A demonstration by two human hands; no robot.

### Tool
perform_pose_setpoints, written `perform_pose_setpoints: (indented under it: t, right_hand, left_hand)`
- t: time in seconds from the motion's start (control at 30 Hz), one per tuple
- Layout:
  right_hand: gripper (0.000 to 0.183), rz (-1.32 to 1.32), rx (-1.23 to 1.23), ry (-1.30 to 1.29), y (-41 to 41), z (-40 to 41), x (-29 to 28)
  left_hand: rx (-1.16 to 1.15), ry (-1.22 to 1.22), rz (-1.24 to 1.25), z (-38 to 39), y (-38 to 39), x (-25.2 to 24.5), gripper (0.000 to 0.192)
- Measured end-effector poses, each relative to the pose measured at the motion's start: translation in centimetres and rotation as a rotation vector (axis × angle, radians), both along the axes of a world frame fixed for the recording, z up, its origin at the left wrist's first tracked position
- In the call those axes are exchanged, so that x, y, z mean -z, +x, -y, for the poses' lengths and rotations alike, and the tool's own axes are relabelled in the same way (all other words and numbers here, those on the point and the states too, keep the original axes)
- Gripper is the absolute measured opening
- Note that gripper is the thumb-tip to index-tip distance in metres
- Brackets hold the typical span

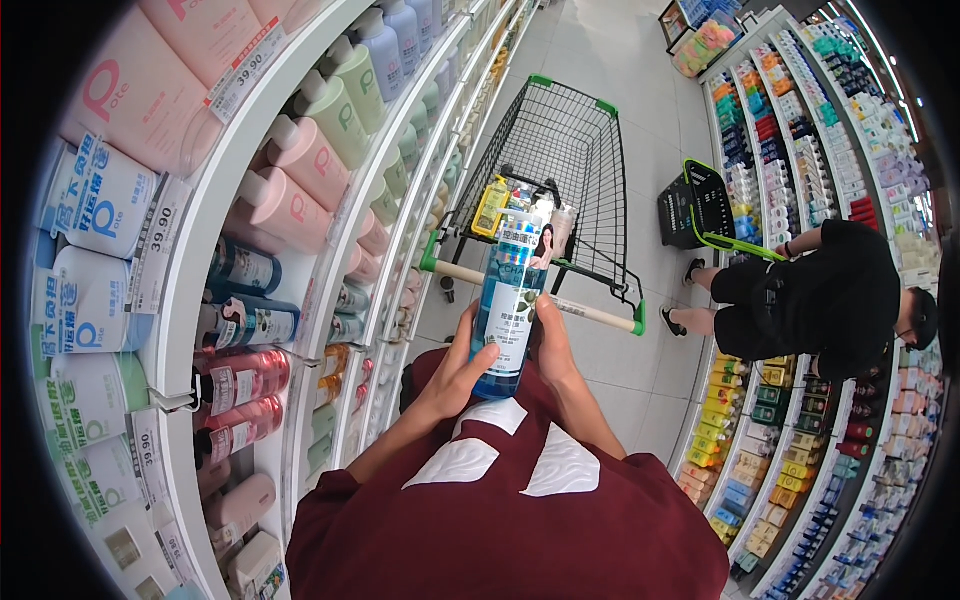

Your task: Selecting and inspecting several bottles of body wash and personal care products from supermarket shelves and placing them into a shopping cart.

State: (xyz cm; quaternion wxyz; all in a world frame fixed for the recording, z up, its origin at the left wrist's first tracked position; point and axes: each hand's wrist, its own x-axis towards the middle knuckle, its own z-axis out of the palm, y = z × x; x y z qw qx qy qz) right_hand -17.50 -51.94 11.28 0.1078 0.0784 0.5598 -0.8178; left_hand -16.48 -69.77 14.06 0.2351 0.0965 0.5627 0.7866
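Note:
Between both hands, in front of the chest, is a blue plastic shampoo bottle (504, 319) with a white label, held upright. My left hand (459, 364) grips its left side, the thumb lying over the lower label. On the bottle's right side, my right hand (553, 337) has its thumb near the label's edge; its other fingers are mostly hidden behind. Beyond the bottle stands a wire shopping cart (592, 150) with green corners. A yellow bottle (491, 206) and several other bottles sit at its near end, partly hidden by the held one.
Shelves (300, 330) of pump bottles and similar blue bottles (259, 321) run close along the left. A person in black (817, 300) with a black shopping basket (694, 206) stands at the right, beside more stocked shelves (757, 525). A tiled floor (637, 390) lies between.

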Motion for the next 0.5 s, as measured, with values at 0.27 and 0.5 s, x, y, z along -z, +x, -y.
perform_pose_setpoints:
  t: [0.27, 0.5]
  right_hand:
    - [0.055, -0.086, 0.184, 0.085, 0.5, 0.7, -3.8]
    - [0.043, -0.172, 0.114, 0.206, 1.4, -0.8, -5.8]
  left_hand:
    - [-0.066, -0.373, -0.257, -0.7, -0.6, -0.2, 0.103]
    - [-0.155, -0.063, -0.095, -0.6, -1.0, 0.8, 0.078]
